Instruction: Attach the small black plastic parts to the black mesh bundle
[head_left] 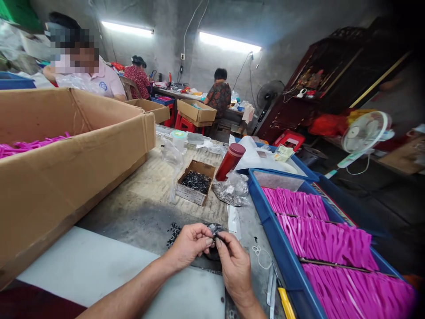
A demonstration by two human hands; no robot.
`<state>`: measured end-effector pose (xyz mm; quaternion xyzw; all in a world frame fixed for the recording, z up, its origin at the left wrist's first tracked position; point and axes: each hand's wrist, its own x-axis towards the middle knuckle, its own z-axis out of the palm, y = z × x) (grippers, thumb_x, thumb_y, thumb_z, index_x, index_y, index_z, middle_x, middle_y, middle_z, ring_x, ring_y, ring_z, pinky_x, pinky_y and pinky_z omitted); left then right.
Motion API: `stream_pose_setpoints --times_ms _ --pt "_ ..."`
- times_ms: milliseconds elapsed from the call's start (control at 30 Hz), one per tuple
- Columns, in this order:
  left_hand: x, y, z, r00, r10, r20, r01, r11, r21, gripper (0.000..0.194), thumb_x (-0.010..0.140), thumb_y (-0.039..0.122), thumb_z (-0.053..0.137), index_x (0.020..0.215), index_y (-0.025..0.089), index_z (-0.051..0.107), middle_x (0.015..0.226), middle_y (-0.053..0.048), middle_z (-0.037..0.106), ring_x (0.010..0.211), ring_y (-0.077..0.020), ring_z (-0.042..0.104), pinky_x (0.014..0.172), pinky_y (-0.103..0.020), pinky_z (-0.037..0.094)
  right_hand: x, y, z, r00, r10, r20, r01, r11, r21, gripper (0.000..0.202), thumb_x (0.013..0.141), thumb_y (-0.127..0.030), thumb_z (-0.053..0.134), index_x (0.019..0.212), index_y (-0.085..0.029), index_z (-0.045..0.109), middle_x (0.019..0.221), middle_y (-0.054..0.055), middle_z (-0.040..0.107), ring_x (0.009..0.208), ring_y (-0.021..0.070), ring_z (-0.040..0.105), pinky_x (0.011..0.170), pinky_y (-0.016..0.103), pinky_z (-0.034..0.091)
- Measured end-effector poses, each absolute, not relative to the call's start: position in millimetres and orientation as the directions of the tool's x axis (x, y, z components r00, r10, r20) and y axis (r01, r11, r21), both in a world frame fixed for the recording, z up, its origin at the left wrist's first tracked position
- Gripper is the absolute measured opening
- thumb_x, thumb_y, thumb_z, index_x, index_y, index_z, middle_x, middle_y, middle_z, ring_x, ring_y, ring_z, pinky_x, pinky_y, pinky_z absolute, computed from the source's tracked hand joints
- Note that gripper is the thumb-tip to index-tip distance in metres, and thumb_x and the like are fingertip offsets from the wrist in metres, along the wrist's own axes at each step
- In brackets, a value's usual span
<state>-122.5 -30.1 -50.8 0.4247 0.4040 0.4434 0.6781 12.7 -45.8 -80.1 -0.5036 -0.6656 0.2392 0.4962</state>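
Observation:
My left hand [193, 243] and my right hand [235, 265] meet over the table, fingertips almost touching. Both are closed in a pinch around something small and dark, too hidden by the fingers to name. Just beneath them sits a dark round object [214, 252], mostly covered by my hands. A pile of small black pieces [173, 234] lies to the left of my left hand. Farther back stands a small cardboard box [192, 195] holding many thin black pieces [196, 181].
A large cardboard box [76, 164] with magenta pieces stands at left. At right, a blue crate [282, 266] holds rows of magenta strips [332, 239]. A red cylindrical container [229, 161], a bag of small metal parts [232, 189] and a yellow-handled tool [285, 302] are nearby. Several people sit behind.

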Motion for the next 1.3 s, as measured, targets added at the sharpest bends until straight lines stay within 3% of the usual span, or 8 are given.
stream_pose_setpoints --times_ms 433,700,1300 --pt "-123.5 -28.8 -59.5 0.287 0.942 -0.176 -0.190 0.236 0.953 0.020 0.061 0.028 0.063 0.067 0.011 0.055 0.048 0.004 0.050 0.041 -0.0052 0.044 0.038 -0.014 0.031 17.7 -44.3 -61.6 -0.221 0.916 0.335 0.531 0.401 -0.747 0.016 0.081 -0.022 0.040 0.074 -0.018 0.054 0.068 0.002 0.055 0.067 0.0159 0.052 0.060 0.025 0.040" --pt "-123.6 -27.9 -59.1 0.287 0.939 -0.188 -0.205 0.252 0.946 0.024 0.059 0.030 0.065 0.069 0.010 0.056 0.049 0.003 0.051 0.043 -0.0059 0.045 0.038 -0.014 0.032 15.6 -46.6 -66.2 -0.156 0.941 0.299 0.465 0.337 -0.819 0.017 0.082 -0.024 0.039 0.075 -0.018 0.053 0.067 0.001 0.055 0.065 0.0147 0.051 0.058 0.023 0.038" --pt "-123.7 -29.9 -48.3 0.281 0.943 -0.178 -0.200 0.239 0.950 0.026 0.057 0.033 0.068 0.064 0.011 0.057 0.051 0.004 0.050 0.044 -0.0051 0.041 0.043 -0.016 0.030 13.2 -47.3 -66.8 -0.060 0.948 0.313 0.406 0.310 -0.860 0.017 0.080 -0.025 0.041 0.071 -0.018 0.054 0.064 0.000 0.054 0.061 0.0137 0.051 0.055 0.022 0.040"
